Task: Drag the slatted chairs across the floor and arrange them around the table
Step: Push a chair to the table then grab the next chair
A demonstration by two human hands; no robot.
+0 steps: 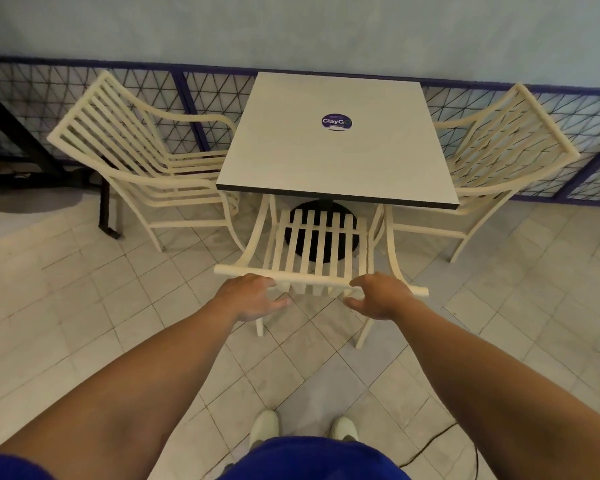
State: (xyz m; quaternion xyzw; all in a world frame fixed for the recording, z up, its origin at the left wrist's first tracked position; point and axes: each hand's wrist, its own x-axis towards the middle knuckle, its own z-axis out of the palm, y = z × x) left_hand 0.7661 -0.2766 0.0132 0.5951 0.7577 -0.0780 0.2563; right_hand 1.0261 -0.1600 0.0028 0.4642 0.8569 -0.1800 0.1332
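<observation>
A cream slatted chair [321, 252] stands at the near side of the square white table [329, 157], its seat pushed under the tabletop and its back toward me. My left hand [252, 297] and my right hand [378, 297] lie over the chair's top rail, fingers spread and loose, thumbs hanging below it, not wrapped around it. A second slatted chair [142, 154] sits at the table's left side. At the right side sits a third slatted chair [492, 150]. Both side chairs face the table.
A blue-framed mesh fence [201, 98] and a pale wall run behind the table. A black metal leg [106, 209] stands at the far left. The floor is pale tile; a dark cable [430, 445] lies near my right shoe.
</observation>
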